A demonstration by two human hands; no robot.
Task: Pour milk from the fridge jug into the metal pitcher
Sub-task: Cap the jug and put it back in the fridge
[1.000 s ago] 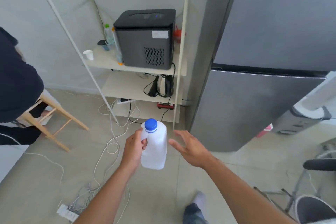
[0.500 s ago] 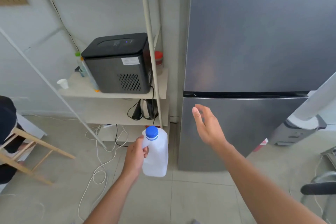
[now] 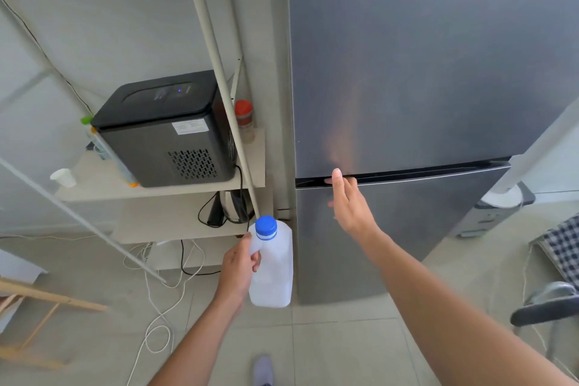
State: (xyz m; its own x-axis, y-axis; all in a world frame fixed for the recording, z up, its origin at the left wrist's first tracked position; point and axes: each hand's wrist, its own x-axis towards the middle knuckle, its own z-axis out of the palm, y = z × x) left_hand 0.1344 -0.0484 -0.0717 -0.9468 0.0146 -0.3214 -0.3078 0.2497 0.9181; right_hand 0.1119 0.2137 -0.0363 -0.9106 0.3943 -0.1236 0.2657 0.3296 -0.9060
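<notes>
My left hand [image 3: 239, 269] grips a white plastic milk jug [image 3: 275, 269] with a blue cap by its handle, held upright low in front of the grey fridge [image 3: 423, 72]. My right hand [image 3: 349, 202] reaches out with fingers extended; its fingertips touch the dark gap between the upper and lower fridge doors, near the left edge. Both doors look closed. No metal pitcher is in view.
Left of the fridge stands a pale shelf unit [image 3: 188, 191] carrying a black appliance [image 3: 166, 131], a paper cup and a red-capped jar, with a kettle below. Cables trail over the tiled floor. A wooden stool stands at the left, a chair at the right.
I have stepped closer to the fridge. My right hand rose and moved forward to the seam between the doors. The jug stays in my left hand.
</notes>
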